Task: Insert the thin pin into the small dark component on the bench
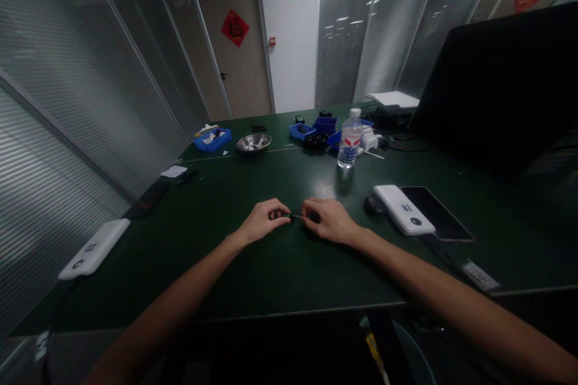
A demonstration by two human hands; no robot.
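Note:
Both of my hands rest on the dark green table, near its middle, and meet fingertip to fingertip. My left hand is curled shut around a small dark object. My right hand pinches the other end of the same small piece. The object is too small and dark to name. Both forearms reach in from the bottom of the view.
A water bottle stands beyond my hands. A white power bank and a dark phone lie at right, another white device at left. Blue bins, a metal bowl and a black monitor sit farther back.

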